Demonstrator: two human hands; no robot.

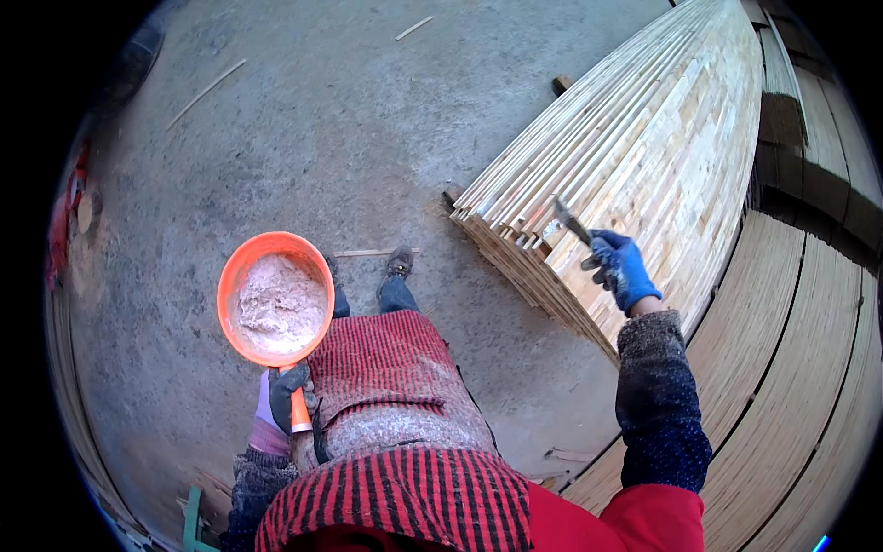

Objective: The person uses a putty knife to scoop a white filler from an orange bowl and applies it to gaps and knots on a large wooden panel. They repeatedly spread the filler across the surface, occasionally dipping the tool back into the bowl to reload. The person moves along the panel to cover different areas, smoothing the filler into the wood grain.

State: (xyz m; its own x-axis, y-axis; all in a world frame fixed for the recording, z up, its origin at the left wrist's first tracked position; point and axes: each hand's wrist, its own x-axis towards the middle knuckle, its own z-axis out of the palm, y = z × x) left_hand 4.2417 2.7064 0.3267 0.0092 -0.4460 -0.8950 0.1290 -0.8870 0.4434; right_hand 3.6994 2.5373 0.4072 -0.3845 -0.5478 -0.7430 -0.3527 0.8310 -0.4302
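My left hand [283,394], in a dark and purple glove, is closed round the handle of an orange plastic dipper [224,302]. A thick pinkish-white paste [279,305] lies in the dipper's bowl. On the right, my right hand [623,269] wears a blue glove and grips a putty knife [574,224]. The knife's blade points up and left, over the near edge of a tall stack of wooden boards [662,175]. Whether the blade touches the wood, I cannot tell.
More long wooden boards [754,368] lie at the right, with further stacks [819,138] behind them. Thin wood strips [207,95] are scattered on the concrete floor [303,138]. My shoe [400,262] stands close to the stack. A green frame piece [192,517] shows at the lower left.
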